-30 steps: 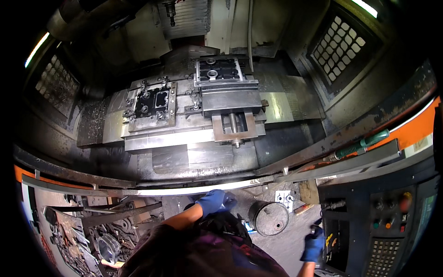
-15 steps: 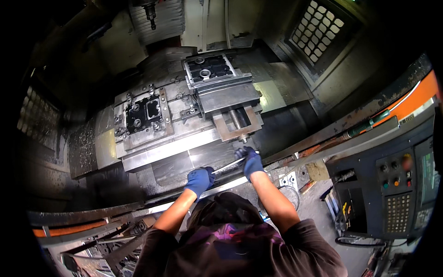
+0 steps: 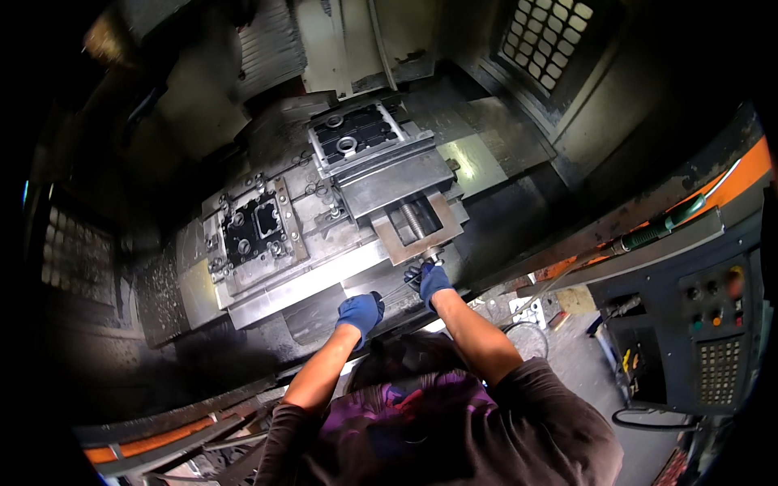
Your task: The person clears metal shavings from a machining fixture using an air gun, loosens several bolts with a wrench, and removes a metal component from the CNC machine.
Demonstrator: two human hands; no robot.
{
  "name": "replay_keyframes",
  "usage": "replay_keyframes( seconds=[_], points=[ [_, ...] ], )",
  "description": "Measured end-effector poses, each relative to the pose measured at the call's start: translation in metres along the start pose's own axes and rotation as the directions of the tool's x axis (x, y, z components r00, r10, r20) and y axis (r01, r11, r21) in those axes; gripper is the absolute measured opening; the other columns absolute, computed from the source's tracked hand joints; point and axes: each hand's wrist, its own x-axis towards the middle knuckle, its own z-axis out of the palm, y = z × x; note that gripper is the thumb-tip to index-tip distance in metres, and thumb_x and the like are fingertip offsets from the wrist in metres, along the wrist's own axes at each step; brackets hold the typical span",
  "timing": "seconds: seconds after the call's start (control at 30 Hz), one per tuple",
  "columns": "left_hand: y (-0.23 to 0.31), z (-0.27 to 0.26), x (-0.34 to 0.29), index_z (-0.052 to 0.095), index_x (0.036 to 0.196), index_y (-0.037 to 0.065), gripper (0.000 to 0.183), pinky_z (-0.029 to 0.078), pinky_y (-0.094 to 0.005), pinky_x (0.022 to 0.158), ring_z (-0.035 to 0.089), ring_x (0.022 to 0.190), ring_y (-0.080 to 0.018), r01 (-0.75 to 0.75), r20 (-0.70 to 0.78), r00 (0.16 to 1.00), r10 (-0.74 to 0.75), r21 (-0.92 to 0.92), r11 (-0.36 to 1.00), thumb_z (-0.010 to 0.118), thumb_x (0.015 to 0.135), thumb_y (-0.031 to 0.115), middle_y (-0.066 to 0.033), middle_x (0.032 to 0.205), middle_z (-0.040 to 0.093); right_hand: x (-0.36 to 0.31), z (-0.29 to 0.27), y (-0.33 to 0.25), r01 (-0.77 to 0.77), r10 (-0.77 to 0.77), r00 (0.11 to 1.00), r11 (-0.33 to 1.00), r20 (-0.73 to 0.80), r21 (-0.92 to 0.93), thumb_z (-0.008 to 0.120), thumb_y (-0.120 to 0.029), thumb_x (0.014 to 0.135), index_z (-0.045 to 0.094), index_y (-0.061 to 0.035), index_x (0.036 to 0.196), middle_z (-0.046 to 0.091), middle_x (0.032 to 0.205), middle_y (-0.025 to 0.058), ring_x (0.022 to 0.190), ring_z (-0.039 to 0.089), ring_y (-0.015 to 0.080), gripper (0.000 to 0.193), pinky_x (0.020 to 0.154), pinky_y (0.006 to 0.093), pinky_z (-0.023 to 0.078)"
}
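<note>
Both my hands wear dark blue gloves. A slim metal rod [image 3: 398,289] runs between them, its exact kind unclear. My left hand [image 3: 361,313] is closed round the rod's left end. Around its other end wraps my right hand [image 3: 432,281], right at the end of the vise screw [image 3: 435,256]; my fingers hide whether the two are joined. Beyond lies a steel machine vise [image 3: 395,188] with its threaded spindle [image 3: 413,219] showing inside a rusty frame. A flat metal casting [image 3: 354,139] with dark recesses and round bosses rests at the top of the vise.
Left of the vise, a second dark casting [image 3: 258,232] sits clamped in a fixture on the machine table [image 3: 312,280]. The machine's front sill [image 3: 267,381] crosses below my forearms. A control panel [image 3: 713,324] stands at right, near a green-handled tool [image 3: 681,212] on the ledge.
My hands have moved forward with the rod, the right one reaching the vise screw's end. The whole view has tilted and shifted somewhat.
</note>
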Motion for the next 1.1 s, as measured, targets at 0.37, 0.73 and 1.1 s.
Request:
replay_keyframes(
  seconds=[0.37, 0.73, 1.1],
  points=[
    [0.015, -0.030, 0.001, 0.068, 0.083, 0.005, 0.038, 0.050, -0.0475, 0.070, 0.063, 0.075, -0.0400, 0.038, 0.116, 0.992, -0.051, 0.110, 0.993, 0.052, 0.084, 0.039, -0.0228, 0.077, 0.064, -0.019, -0.001, -0.010, -0.210, 0.227, 0.966, 0.968, 0.126, -0.135, 0.039, -0.023, 0.097, 0.051, -0.0051, 0.105, 0.062, 0.101, 0.0209, 0.081, 0.065, 0.0351, 0.023, 0.072, 0.0492, 0.056],
    [0.069, -0.065, 0.011, 0.064, 0.101, 0.011, 0.029, 0.051, -0.0465, 0.074, 0.064, 0.082, -0.0384, -0.054, 0.223, 0.975, 0.015, 0.170, 0.984, 0.054, 0.082, 0.031, -0.0223, 0.085, 0.065, -0.010, -0.007, -0.031, -0.354, 0.355, 0.935, 0.932, 0.003, -0.083, 0.045, -0.024, 0.093, 0.053, -0.0094, 0.103, 0.062, 0.088, 0.0089, 0.081, 0.067, 0.0307, 0.019, 0.065, 0.0452, 0.058],
    [0.040, -0.057, -0.002, 0.064, 0.103, 0.009, 0.033, 0.050, -0.0474, 0.076, 0.063, 0.083, -0.0404, 0.004, 0.104, 0.995, -0.005, 0.011, 1.000, 0.056, 0.081, 0.033, -0.0241, 0.086, 0.065, -0.024, 0.014, -0.013, -0.280, 0.279, 0.960, 0.959, -0.031, -0.035, 0.042, -0.023, 0.092, 0.054, -0.0077, 0.098, 0.064, 0.089, 0.0164, 0.074, 0.067, 0.0307, 0.021, 0.059, 0.0436, 0.056]
  ],
)
